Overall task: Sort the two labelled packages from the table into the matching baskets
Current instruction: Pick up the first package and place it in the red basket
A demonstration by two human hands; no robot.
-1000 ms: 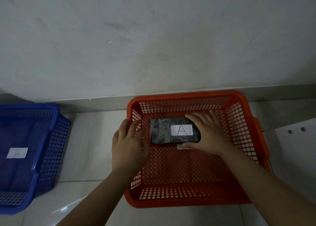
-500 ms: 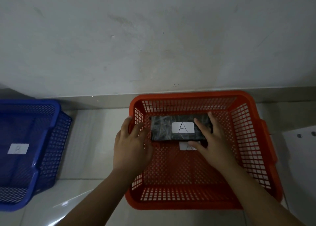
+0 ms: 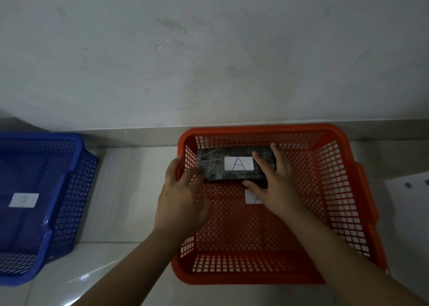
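Both hands on the A package, at the red basket's far end

Right fingers (image 3: 264,164) lie spread over the black A-labelled package (image 3: 232,166); left hand (image 3: 183,194) pinches its left end; long axis left-right, inside red basket (image 3: 343,189), beyond its floor label (image 3: 250,196).

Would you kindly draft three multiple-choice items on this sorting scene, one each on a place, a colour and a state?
1. Where is the dark package marked A?
A. In the blue basket
B. At the far end of the red basket
C. On the floor between the baskets

2. What colour is the basket whose label reads B?
A. Blue
B. Red
C. Green

3. What is the right hand doing?
A. Hanging outside the baskets
B. Gripping the blue basket's rim
C. Resting on the package

Answers: 1 B, it lies by the far wall of the red basket. 2 A, its mesh is blue. 3 C, its fingers lie across the package's right end.
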